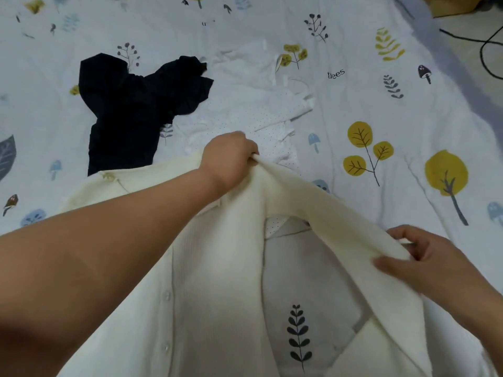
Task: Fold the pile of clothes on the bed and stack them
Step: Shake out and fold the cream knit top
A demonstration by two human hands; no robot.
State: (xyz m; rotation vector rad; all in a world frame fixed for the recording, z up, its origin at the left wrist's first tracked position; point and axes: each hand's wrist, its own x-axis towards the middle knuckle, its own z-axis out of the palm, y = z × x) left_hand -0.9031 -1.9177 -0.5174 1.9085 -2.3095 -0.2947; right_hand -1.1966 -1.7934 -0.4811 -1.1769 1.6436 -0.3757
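Observation:
A cream knitted cardigan [217,281] with buttons down its front lies spread on the bed in front of me. My left hand [230,159] grips a raised part of it near the collar. My right hand [424,257] pinches the same lifted strip of cream fabric further down at the right, so the strip hangs stretched between both hands. Beyond them lie a crumpled black garment [136,104] and a crumpled white dotted garment [258,104], side by side on the sheet.
The bed is covered with a pale blue sheet [381,104] printed with yellow trees, leaves and mushrooms. At the far right, past the bed's edge, a black cable [487,42] lies on the floor, with a brown box [462,4] in the top corner.

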